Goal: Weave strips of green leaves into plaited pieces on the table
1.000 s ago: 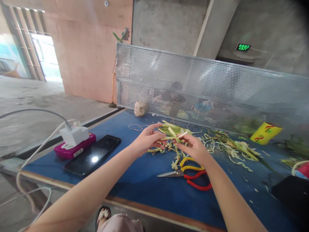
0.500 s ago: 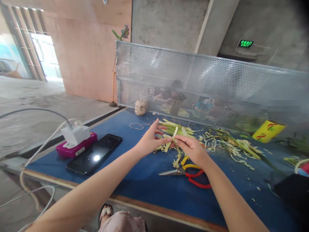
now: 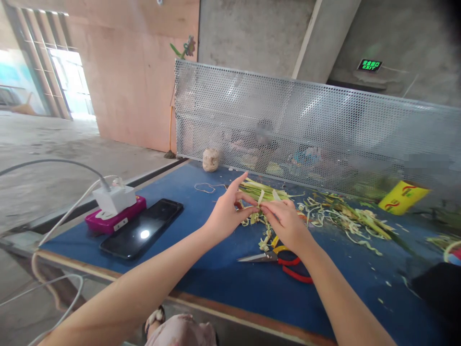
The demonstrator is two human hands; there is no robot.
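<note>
Over the blue tabletop, my left hand (image 3: 227, 211) pinches a pale green plant strip (image 3: 260, 197) between thumb and index finger, its index raised or partly extended behind. My right hand (image 3: 288, 225) meets it from the right, thumb and fingertips closed on the same strip. A second pale tip (image 3: 276, 194) sticks up by the right fingers. Scissors (image 3: 260, 257) with red and yellow handles lie below the hands, partly behind my right wrist. Long green leaf strips (image 3: 266, 190) lie just beyond the fingers, and curled shreds (image 3: 265, 239) are scattered beneath them.
On the left are a black phone (image 3: 142, 228) and a magenta power strip (image 3: 114, 216) with a white plug (image 3: 113, 198). A wrapped roll (image 3: 211, 159) stands by the perforated metal screen (image 3: 230, 115). More shreds (image 3: 345, 216) and a yellow packet (image 3: 404, 198) lie right. Someone sits behind the screen.
My left fingers have drawn in to the right fingertips, the index finger now nearer the strip. The pinched strip sits slightly lower between both hands. The camera view has shifted a little.
</note>
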